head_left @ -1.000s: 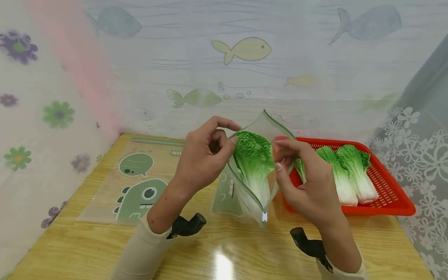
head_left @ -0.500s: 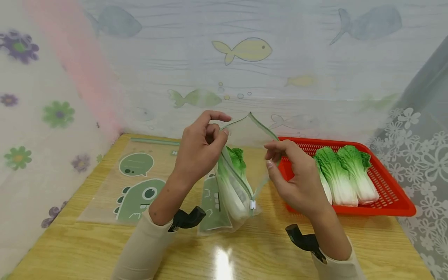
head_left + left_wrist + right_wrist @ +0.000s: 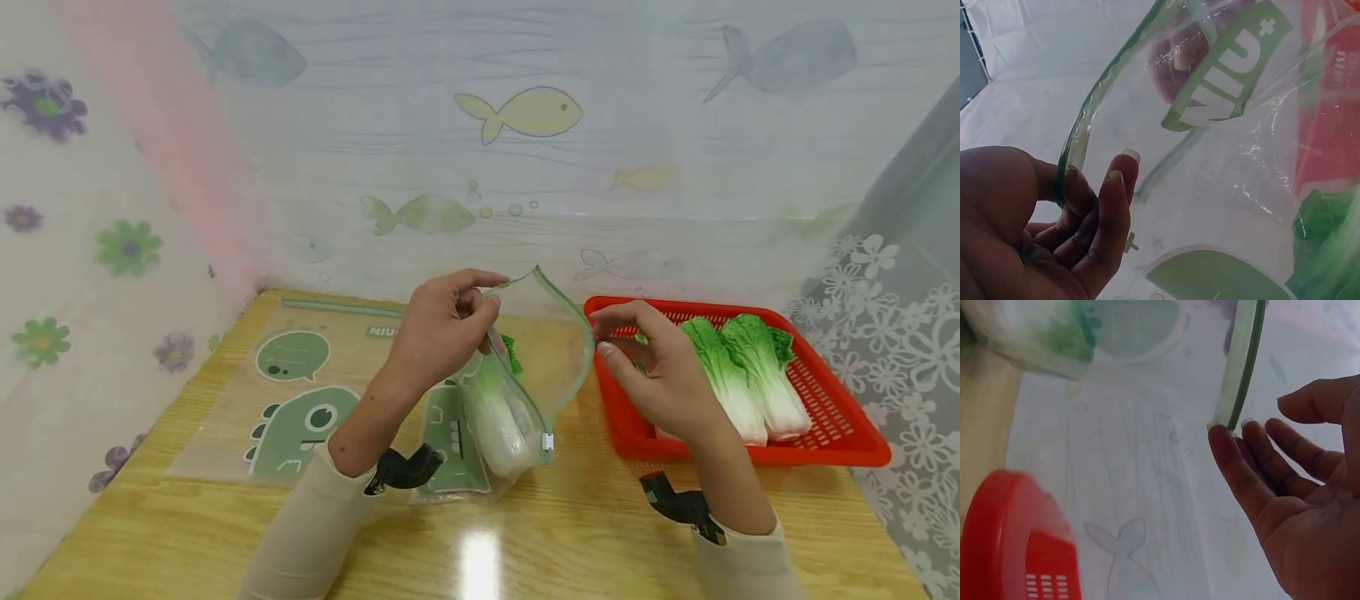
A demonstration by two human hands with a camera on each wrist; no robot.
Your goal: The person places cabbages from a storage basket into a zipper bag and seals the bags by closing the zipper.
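A clear zip bag (image 3: 564, 367) with green rims and a white slider (image 3: 547, 442) stands with its mouth spread wide. A bok-choy-like leafy cabbage (image 3: 491, 412) lies low inside it, white stalk toward me and leaves (image 3: 1325, 244) partly covered by the bag. My left hand (image 3: 448, 325) pinches the left rim between thumb and finger. On the opposite side, my right hand (image 3: 660, 367) touches the other rim with its fingertips. In the right wrist view its thumb stands apart from the rim, and the fingers are loosely bent.
A red perforated basket (image 3: 840, 417) at the right holds more cabbages (image 3: 765, 375). Flat on the wooden table (image 3: 390, 550) at the left lies another dinosaur-printed zip bag (image 3: 225, 433). A fish-patterned curtain (image 3: 360, 150) hangs behind.
The cabbage has sunk from the bag's mouth to its lower left. Both hands shifted left, then back right and slightly down. The right thumb now stands off the rim.
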